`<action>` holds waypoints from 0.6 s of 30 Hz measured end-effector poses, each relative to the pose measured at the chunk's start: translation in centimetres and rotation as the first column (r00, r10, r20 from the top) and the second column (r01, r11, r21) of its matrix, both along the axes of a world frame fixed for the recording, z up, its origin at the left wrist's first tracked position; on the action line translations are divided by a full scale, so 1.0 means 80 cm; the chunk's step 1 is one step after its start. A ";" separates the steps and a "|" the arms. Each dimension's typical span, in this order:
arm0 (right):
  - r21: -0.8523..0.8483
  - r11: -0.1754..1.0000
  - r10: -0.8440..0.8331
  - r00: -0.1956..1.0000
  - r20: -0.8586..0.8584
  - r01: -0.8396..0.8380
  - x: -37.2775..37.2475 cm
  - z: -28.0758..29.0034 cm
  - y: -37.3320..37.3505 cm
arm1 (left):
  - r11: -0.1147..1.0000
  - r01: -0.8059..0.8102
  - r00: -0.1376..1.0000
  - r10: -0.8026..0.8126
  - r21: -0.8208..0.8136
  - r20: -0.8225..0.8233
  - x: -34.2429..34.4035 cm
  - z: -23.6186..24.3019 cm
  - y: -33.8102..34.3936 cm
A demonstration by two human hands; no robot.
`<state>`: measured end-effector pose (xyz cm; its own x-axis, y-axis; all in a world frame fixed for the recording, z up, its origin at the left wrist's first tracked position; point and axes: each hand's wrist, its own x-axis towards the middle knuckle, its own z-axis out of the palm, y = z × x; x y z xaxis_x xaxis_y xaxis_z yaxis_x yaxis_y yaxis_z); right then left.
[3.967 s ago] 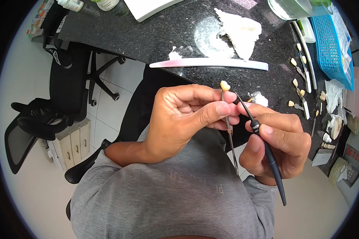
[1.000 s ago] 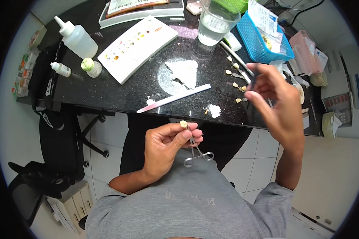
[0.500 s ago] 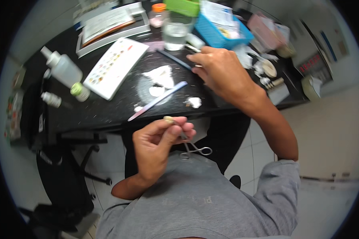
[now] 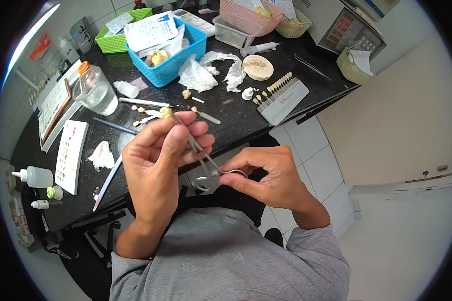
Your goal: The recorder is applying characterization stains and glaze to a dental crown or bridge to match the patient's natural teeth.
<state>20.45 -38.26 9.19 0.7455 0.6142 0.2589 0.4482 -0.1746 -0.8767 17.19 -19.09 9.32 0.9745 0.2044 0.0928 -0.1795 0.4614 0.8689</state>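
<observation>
Right hand (image 4: 268,176) moved to forceps (image 4: 195,144), pinching handle end | left hand (image 4: 153,165) pinching nearer tip

R hand (image 4: 266,175) now pinches forceps (image 4: 198,149), & dark pen-like tool (image 4: 115,126) it had b4 is on tabletop (image 4: 236,116).

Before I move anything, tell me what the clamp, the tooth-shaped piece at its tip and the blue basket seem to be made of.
Clamp: metal, probably steel; smooth and grey, with bright glints.
Tooth-shaped piece: perhaps ceramic or resin; cream-yellow with a slight gloss, which leaves it open.
Blue basket: likely moulded plastic; even colour and a regular pattern of small holes.
</observation>
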 end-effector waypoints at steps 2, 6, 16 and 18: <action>0.103 0.994 -0.015 0.991 -0.137 0.030 0.014 -0.005 -0.016 | 0.997 0.046 0.998 -0.043 0.054 -0.047 0.018 0.005 -0.017; 0.208 0.973 -0.029 0.951 -0.308 0.097 0.048 -0.011 -0.049 | 0.967 0.158 0.979 -0.126 0.198 -0.162 0.047 0.004 -0.052; 0.044 0.731 -0.619 0.635 0.463 0.681 0.205 -0.014 -0.185 | 0.967 0.112 0.984 -0.076 0.228 -0.163 0.083 -0.012 -0.085; -0.103 0.700 -0.538 0.616 0.575 0.707 0.246 -0.023 -0.218 | 0.970 0.098 0.984 -0.061 0.224 -0.166 0.086 -0.012 -0.087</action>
